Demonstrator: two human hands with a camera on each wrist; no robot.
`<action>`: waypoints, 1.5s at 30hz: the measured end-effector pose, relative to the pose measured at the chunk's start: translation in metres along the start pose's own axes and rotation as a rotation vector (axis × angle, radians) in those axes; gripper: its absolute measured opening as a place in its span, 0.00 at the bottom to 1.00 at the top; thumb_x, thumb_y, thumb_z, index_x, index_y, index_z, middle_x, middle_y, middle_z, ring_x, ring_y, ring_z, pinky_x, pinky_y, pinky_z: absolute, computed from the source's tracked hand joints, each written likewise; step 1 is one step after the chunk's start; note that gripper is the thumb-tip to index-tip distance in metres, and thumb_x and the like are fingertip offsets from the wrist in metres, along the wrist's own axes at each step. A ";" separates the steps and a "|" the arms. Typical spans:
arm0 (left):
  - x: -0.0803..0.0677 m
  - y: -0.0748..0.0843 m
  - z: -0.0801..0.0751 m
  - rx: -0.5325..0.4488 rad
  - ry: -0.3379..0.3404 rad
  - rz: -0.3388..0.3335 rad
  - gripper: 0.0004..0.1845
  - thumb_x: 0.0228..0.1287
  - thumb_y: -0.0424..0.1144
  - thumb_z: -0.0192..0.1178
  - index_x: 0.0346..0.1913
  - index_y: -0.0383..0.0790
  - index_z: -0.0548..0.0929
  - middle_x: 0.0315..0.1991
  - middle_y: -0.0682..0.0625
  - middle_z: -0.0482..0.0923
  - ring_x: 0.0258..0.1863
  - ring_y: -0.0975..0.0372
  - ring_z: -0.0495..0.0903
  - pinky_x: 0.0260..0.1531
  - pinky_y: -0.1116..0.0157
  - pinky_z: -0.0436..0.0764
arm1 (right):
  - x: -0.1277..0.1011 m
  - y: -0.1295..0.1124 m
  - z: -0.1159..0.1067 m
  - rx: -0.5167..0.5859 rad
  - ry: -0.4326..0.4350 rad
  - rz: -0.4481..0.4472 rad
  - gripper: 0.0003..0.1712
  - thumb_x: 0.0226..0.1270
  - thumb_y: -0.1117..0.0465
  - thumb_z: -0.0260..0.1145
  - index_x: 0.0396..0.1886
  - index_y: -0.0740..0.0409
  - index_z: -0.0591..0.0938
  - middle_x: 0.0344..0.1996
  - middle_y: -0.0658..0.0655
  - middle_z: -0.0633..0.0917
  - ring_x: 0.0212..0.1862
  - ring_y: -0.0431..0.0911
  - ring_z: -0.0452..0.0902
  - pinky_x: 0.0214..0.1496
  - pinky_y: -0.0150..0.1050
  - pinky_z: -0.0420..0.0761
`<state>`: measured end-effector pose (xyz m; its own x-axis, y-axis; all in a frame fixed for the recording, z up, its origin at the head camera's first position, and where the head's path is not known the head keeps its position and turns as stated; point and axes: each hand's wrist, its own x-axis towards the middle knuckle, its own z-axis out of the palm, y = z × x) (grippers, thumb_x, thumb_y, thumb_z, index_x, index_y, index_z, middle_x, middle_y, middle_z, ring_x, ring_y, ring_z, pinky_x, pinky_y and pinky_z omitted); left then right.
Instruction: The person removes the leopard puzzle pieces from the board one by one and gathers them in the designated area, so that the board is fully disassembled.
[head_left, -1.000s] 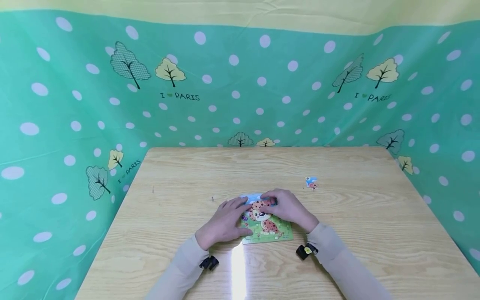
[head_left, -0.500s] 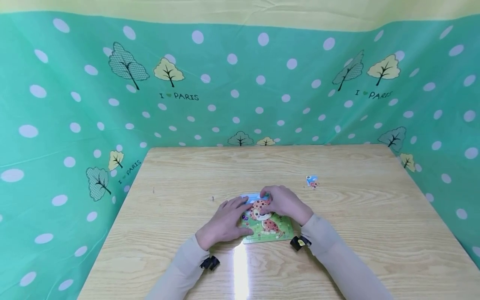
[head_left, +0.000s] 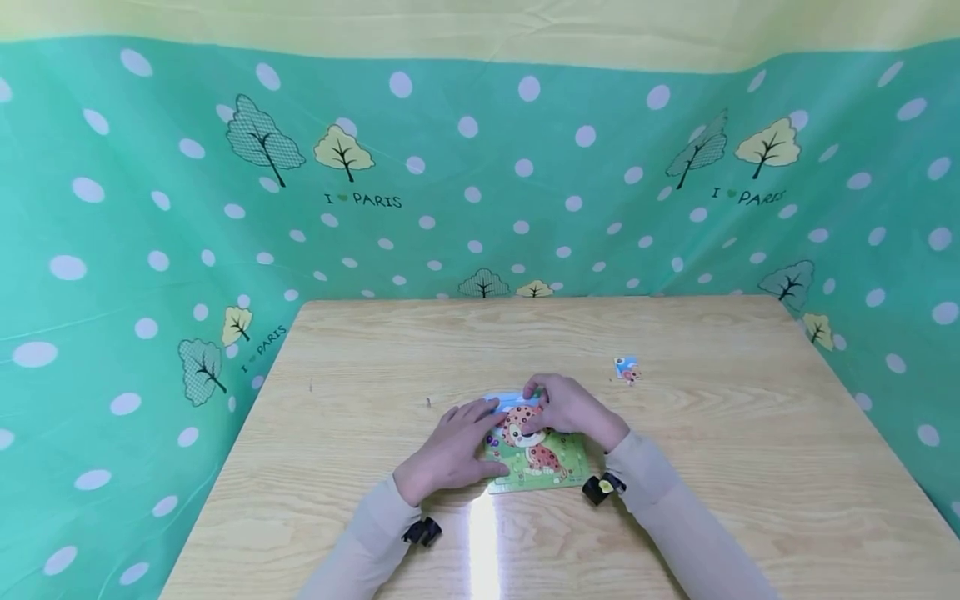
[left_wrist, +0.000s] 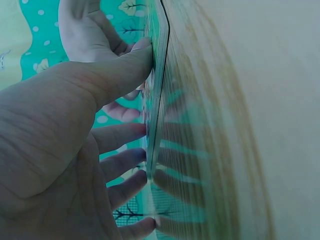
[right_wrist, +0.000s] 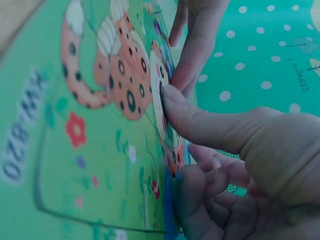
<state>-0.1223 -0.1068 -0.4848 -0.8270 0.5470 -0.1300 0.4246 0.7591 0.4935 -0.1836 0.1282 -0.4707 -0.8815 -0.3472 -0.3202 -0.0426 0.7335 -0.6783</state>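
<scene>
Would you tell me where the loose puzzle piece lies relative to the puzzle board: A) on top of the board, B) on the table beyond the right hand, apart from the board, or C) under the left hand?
B: the loose puzzle piece lies alone on the table, clear of the puzzle board and right hand.

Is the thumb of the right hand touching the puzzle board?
Touching. In the right wrist view, the tip of the right hand thumb presses on the leopard picture of the puzzle board, with no gap.
</scene>
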 end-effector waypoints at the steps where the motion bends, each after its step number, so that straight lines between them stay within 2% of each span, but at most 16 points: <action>1: 0.000 0.000 0.001 0.001 0.000 0.000 0.47 0.65 0.59 0.72 0.81 0.42 0.69 0.85 0.43 0.59 0.84 0.43 0.57 0.82 0.35 0.55 | -0.001 0.002 0.001 0.005 0.005 -0.010 0.21 0.55 0.58 0.86 0.45 0.53 0.85 0.27 0.52 0.79 0.27 0.44 0.73 0.29 0.36 0.74; 4: 0.000 0.000 0.001 0.007 0.006 -0.005 0.47 0.65 0.59 0.72 0.81 0.41 0.69 0.85 0.42 0.59 0.84 0.43 0.57 0.82 0.35 0.56 | -0.002 0.006 0.004 0.030 0.024 -0.055 0.14 0.58 0.58 0.84 0.38 0.53 0.86 0.28 0.52 0.81 0.29 0.44 0.74 0.30 0.35 0.75; 6: 0.000 0.000 0.000 0.011 0.008 -0.010 0.47 0.65 0.59 0.72 0.81 0.41 0.69 0.85 0.42 0.59 0.84 0.43 0.57 0.82 0.36 0.57 | -0.002 0.009 0.006 0.039 0.039 -0.086 0.13 0.60 0.58 0.83 0.38 0.53 0.87 0.30 0.51 0.81 0.30 0.43 0.74 0.31 0.34 0.75; 10: 0.001 0.000 -0.001 0.015 0.010 -0.018 0.47 0.65 0.59 0.72 0.81 0.41 0.68 0.85 0.42 0.59 0.84 0.42 0.57 0.82 0.36 0.56 | -0.002 0.010 0.006 0.029 0.068 -0.111 0.24 0.59 0.56 0.84 0.55 0.54 0.87 0.29 0.51 0.80 0.30 0.44 0.73 0.30 0.34 0.74; 12: 0.001 0.000 -0.001 0.011 0.008 -0.017 0.47 0.65 0.59 0.72 0.81 0.41 0.68 0.85 0.42 0.59 0.84 0.42 0.56 0.82 0.36 0.56 | -0.003 0.009 0.005 0.015 0.069 -0.109 0.28 0.59 0.55 0.84 0.58 0.54 0.87 0.28 0.51 0.80 0.27 0.43 0.73 0.28 0.34 0.73; 20: 0.002 0.000 0.001 0.001 0.004 -0.014 0.46 0.67 0.59 0.71 0.81 0.41 0.68 0.85 0.42 0.58 0.85 0.43 0.56 0.82 0.36 0.56 | -0.006 0.007 0.002 -0.045 0.051 -0.079 0.27 0.59 0.52 0.84 0.57 0.52 0.86 0.25 0.51 0.80 0.22 0.42 0.73 0.23 0.35 0.74; 26: 0.002 0.001 0.001 0.000 0.004 -0.014 0.46 0.67 0.59 0.71 0.81 0.41 0.68 0.85 0.42 0.59 0.85 0.43 0.55 0.83 0.37 0.56 | -0.012 0.002 0.001 -0.155 0.107 -0.075 0.28 0.58 0.47 0.85 0.54 0.53 0.88 0.20 0.49 0.80 0.20 0.41 0.71 0.22 0.34 0.69; 32: 0.001 0.001 0.000 0.013 0.003 -0.014 0.47 0.66 0.59 0.71 0.81 0.41 0.68 0.85 0.42 0.58 0.85 0.43 0.56 0.82 0.36 0.56 | -0.015 -0.002 0.002 -0.199 0.116 -0.109 0.30 0.58 0.48 0.84 0.56 0.57 0.89 0.23 0.47 0.82 0.23 0.41 0.73 0.25 0.34 0.71; 38: 0.001 0.000 -0.002 0.013 0.007 -0.021 0.47 0.66 0.59 0.72 0.81 0.42 0.68 0.85 0.42 0.58 0.85 0.43 0.56 0.82 0.36 0.55 | -0.009 -0.008 0.000 -0.205 0.103 -0.085 0.30 0.54 0.49 0.86 0.54 0.57 0.88 0.21 0.49 0.82 0.22 0.42 0.74 0.24 0.35 0.73; 45: 0.001 0.000 -0.001 0.004 0.004 -0.011 0.46 0.66 0.58 0.72 0.81 0.40 0.68 0.85 0.42 0.59 0.84 0.43 0.56 0.82 0.36 0.55 | -0.003 -0.008 -0.001 -0.113 0.007 0.016 0.29 0.57 0.52 0.85 0.54 0.56 0.83 0.22 0.53 0.81 0.23 0.43 0.74 0.24 0.34 0.73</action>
<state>-0.1231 -0.1066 -0.4840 -0.8331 0.5373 -0.1316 0.4171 0.7664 0.4885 -0.1817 0.1240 -0.4637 -0.8857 -0.3311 -0.3255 -0.0809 0.8004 -0.5940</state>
